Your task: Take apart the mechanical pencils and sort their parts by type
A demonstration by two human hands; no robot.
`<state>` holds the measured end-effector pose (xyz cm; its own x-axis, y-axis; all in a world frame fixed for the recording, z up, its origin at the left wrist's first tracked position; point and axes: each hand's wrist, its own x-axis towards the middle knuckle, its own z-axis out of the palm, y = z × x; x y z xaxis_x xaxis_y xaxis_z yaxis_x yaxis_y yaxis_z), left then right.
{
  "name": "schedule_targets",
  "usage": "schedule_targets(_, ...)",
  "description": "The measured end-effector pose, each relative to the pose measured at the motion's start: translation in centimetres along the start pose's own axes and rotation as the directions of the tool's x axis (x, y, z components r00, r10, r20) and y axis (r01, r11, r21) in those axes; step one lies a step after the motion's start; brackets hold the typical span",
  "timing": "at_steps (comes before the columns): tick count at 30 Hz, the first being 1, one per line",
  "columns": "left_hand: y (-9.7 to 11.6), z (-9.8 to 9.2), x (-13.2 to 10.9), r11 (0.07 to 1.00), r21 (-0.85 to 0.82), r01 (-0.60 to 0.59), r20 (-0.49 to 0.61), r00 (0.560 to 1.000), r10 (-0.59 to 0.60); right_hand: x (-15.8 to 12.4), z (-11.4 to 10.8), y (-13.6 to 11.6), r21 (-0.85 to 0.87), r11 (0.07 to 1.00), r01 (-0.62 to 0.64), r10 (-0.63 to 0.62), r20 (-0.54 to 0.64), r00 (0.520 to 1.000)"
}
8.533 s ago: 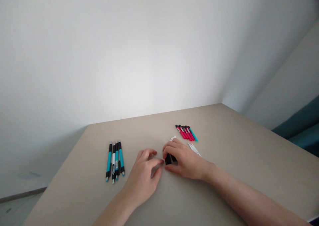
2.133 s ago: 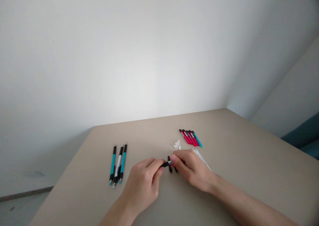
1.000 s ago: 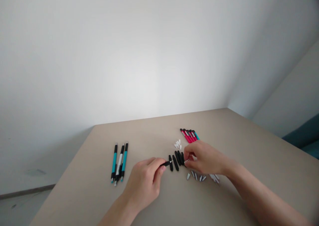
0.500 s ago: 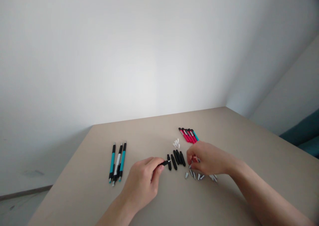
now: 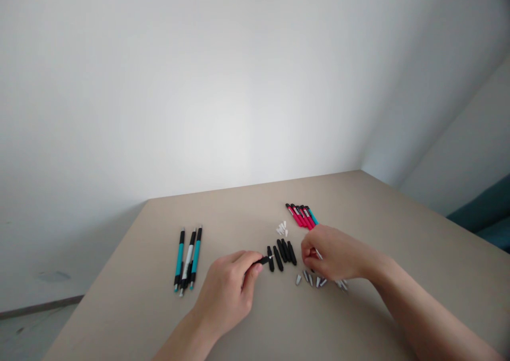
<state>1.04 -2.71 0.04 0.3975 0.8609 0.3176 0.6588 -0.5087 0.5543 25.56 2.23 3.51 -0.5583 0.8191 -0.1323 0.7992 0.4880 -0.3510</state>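
Observation:
My left hand [image 5: 233, 284] pinches a black pen grip [image 5: 261, 260], and a thin white tip pokes out of its right end. Over the small silver pen tips [image 5: 318, 282] hovers my right hand [image 5: 329, 252], its fingers curled together; whatever they may hold is hidden, though a bit of something pale shows by the fingers. Several loose black pen grips [image 5: 292, 253] lie side by side between the two hands. Just behind them is a little heap of white plastic pieces [image 5: 281, 228].
Three pens [image 5: 196, 257] with blue or white barrels lie to the left. Pink pen barrels [image 5: 303, 216] and a blue one are lined up at the back right. The beige table [image 5: 239, 207] meets a white wall, with dark teal fabric [image 5: 486, 215] at far right.
My right hand has shifted slightly to the right, lifting a little from the silver tips. My left hand holds its place with the black grip.

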Motion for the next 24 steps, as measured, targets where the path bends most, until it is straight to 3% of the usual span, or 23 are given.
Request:
schedule_targets(5,0.1,-0.1,0.2,1.000,-0.022,-0.022,0.004,1.000,0.023,0.4,0.0,-1.5,0.122,0.987,0.105,-0.085,-0.158,0.984)
schedule_targets(9,0.2,-0.3,0.2,0.999,-0.043,-0.019,0.047,0.999,0.021,0.8,0.7,-3.0,0.197,0.942,0.271,-0.234,-0.192,0.953)
schedule_targets(12,0.3,-0.4,0.1,0.998,-0.053,-0.021,0.070,0.997,0.024,1.0,1.3,-3.4,0.198,0.923,0.329,-0.289,-0.204,0.935)
schedule_targets(18,0.4,-0.3,0.2,0.996,-0.071,-0.044,0.049,0.998,0.048,1.1,1.7,-3.3,0.216,0.909,0.357,-0.307,-0.236,0.922)
schedule_targets(24,0.0,0.1,0.3,0.997,-0.058,-0.059,-0.004,0.998,0.059,1.1,1.7,-3.5,0.252,0.917,0.308,-0.258,-0.211,0.943)
